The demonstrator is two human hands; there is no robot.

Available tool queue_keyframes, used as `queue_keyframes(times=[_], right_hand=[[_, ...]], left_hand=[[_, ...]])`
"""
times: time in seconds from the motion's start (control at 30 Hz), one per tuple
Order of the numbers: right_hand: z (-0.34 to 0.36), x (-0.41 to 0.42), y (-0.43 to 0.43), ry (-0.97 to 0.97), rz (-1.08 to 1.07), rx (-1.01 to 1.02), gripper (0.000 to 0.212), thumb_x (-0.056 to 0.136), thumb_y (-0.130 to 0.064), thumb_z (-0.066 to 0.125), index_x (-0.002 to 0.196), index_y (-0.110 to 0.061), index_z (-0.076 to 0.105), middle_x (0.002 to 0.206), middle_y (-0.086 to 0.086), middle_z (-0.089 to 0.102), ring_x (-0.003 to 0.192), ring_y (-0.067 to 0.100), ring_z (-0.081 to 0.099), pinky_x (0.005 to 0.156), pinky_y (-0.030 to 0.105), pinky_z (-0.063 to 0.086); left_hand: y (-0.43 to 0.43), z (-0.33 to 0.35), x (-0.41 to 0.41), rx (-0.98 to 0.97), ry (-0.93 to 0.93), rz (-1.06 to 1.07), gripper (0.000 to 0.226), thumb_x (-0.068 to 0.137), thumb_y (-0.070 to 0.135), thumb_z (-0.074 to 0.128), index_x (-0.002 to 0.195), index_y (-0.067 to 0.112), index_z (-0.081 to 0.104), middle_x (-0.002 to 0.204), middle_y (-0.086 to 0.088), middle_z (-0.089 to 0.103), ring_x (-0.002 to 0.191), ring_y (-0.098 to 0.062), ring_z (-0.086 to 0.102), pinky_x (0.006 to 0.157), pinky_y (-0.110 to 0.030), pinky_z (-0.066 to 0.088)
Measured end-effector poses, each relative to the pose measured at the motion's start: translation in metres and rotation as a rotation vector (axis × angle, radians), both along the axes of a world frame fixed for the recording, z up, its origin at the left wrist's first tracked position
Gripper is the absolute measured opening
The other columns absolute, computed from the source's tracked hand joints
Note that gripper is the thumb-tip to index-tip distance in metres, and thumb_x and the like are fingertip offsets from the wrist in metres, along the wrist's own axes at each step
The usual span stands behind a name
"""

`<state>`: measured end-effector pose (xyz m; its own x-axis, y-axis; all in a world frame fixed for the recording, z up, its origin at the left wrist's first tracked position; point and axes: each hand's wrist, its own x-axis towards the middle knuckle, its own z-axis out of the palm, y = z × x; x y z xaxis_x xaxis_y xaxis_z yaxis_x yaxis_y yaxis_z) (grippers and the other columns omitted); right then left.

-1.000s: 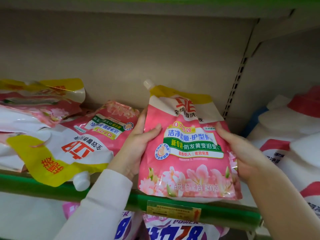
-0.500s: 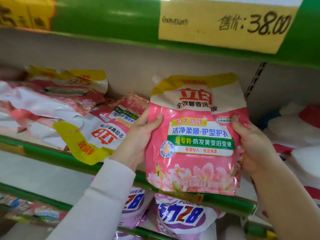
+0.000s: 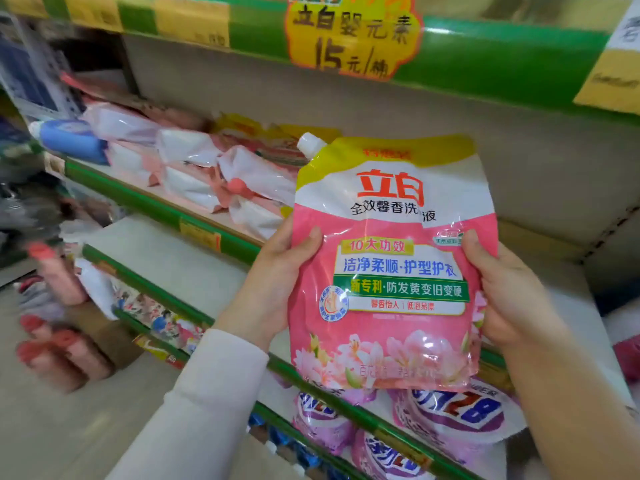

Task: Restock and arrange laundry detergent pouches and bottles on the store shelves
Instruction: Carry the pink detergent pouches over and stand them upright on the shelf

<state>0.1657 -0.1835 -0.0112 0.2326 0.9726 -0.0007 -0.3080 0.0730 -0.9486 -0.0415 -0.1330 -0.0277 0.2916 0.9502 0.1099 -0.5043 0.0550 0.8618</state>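
A pink detergent pouch (image 3: pixel 391 271) with a yellow top, white spout cap and flower print is upright in front of the shelves, off the shelf board. My left hand (image 3: pixel 273 289) grips its left edge, thumb across the front. My right hand (image 3: pixel 509 292) grips its right edge the same way. More pink and white pouches (image 3: pixel 214 174) lie flat in a pile on the shelf to the left, behind the held pouch.
A green-edged shelf rail (image 3: pixel 162 209) runs diagonally under the pile. Purple "8728" pouches (image 3: pixel 450 417) fill the shelf below. A blue bottle (image 3: pixel 69 140) lies at the far left. A yellow price sign (image 3: pixel 349 36) hangs from the upper shelf. Blurred red-capped bottles (image 3: pixel 52 334) sit at lower left.
The pouch has come up off the shelf edge and out toward me, both hands still on its sides. The view has swung left, showing more of the shelf row and lower shelves.
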Motion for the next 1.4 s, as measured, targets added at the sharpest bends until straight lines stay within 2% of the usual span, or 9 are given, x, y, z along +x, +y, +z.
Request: queue_keyframes(times=[0.2, 0.33, 0.5, 0.67, 0.77, 0.83, 1.0, 1.13, 1.4], right_hand=[[-0.004, -0.084, 0.02, -0.076, 0.126, -0.025, 0.028, 0.069, -0.038, 0.062, 0.091, -0.022, 0.071, 0.094, 0.005, 0.074, 0.085, 0.021, 0.071, 0.083, 0.047, 0.055], [-0.013, -0.137, 0.034, -0.108, 0.204, -0.031, 0.016, 0.091, -0.027, 0.052, 0.092, -0.022, 0.067, 0.084, -0.003, 0.075, 0.077, 0.013, 0.071, 0.08, 0.041, 0.057], [-0.036, -0.203, 0.048, -0.083, 0.391, -0.057, 0.016, 0.097, -0.02, 0.044, 0.096, -0.019, 0.061, 0.074, -0.008, 0.074, 0.07, 0.007, 0.07, 0.068, 0.03, 0.059], [-0.076, -0.258, 0.047, -0.12, 0.605, -0.124, 0.018, 0.096, -0.023, 0.045, 0.098, -0.019, 0.062, 0.085, -0.003, 0.075, 0.084, 0.014, 0.071, 0.087, 0.041, 0.055], [-0.093, -0.287, 0.037, -0.107, 0.714, -0.182, 0.019, 0.096, -0.024, 0.045, 0.102, -0.016, 0.061, 0.09, 0.0, 0.074, 0.089, 0.019, 0.07, 0.087, 0.044, 0.055], [-0.101, -0.309, 0.027, -0.11, 0.791, -0.207, 0.02, 0.097, -0.023, 0.043, 0.101, -0.016, 0.06, 0.085, -0.001, 0.075, 0.084, 0.017, 0.071, 0.085, 0.043, 0.055], [-0.109, -0.369, -0.005, -0.178, 0.945, -0.183, 0.02, 0.099, -0.022, 0.04, 0.1, -0.018, 0.059, 0.082, -0.006, 0.075, 0.08, 0.011, 0.071, 0.073, 0.033, 0.059], [-0.111, -0.435, -0.046, -0.202, 1.055, -0.168, 0.02, 0.099, -0.02, 0.039, 0.096, -0.019, 0.059, 0.079, -0.009, 0.074, 0.077, 0.007, 0.07, 0.076, 0.03, 0.058], [-0.115, -0.541, -0.115, -0.135, 1.343, -0.193, 0.022, 0.099, -0.017, 0.038, 0.1, -0.015, 0.059, 0.082, -0.004, 0.075, 0.077, 0.01, 0.071, 0.072, 0.03, 0.059]], left_hand=[[-0.019, -0.002, -0.094, -0.029, -0.001, 0.159, 0.025, 0.091, 0.011, 0.048, 0.111, 0.02, 0.06, 0.089, -0.002, 0.073, 0.075, -0.017, 0.07, 0.068, -0.031, 0.059], [-0.036, -0.007, -0.143, -0.043, 0.017, 0.309, 0.023, 0.094, 0.008, 0.045, 0.108, 0.022, 0.059, 0.082, 0.003, 0.074, 0.072, -0.013, 0.07, 0.065, -0.027, 0.058], [-0.064, -0.03, -0.195, -0.117, -0.035, 0.527, 0.025, 0.095, 0.004, 0.044, 0.111, 0.018, 0.057, 0.081, 0.002, 0.073, 0.069, -0.012, 0.069, 0.069, -0.029, 0.059], [-0.102, -0.066, -0.234, -0.197, -0.063, 0.761, 0.039, 0.095, 0.004, 0.043, 0.134, 0.006, 0.043, 0.08, 0.002, 0.073, 0.068, -0.011, 0.069, 0.067, -0.028, 0.058], [-0.129, -0.083, -0.252, -0.22, -0.099, 0.855, 0.034, 0.096, 0.004, 0.042, 0.129, 0.008, 0.046, 0.081, 0.002, 0.073, 0.069, -0.011, 0.069, 0.068, -0.028, 0.058], [-0.15, -0.092, -0.265, -0.228, -0.111, 0.9, 0.026, 0.096, 0.004, 0.042, 0.119, 0.012, 0.051, 0.081, 0.003, 0.073, 0.07, -0.011, 0.069, 0.069, -0.027, 0.058], [-0.205, -0.101, -0.303, -0.233, -0.124, 1.035, 0.022, 0.096, 0.002, 0.04, 0.105, 0.016, 0.055, 0.08, 0.004, 0.073, 0.071, -0.009, 0.069, 0.071, -0.025, 0.057], [-0.262, -0.103, -0.348, -0.187, -0.153, 1.161, 0.028, 0.095, 0.001, 0.04, 0.107, 0.02, 0.056, 0.088, 0.005, 0.072, 0.079, -0.009, 0.068, 0.078, -0.025, 0.055], [-0.356, -0.105, -0.406, -0.156, -0.16, 1.426, 0.028, 0.094, 0.003, 0.042, 0.114, 0.016, 0.055, 0.087, 0.004, 0.073, 0.077, -0.01, 0.069, 0.074, -0.025, 0.057]])
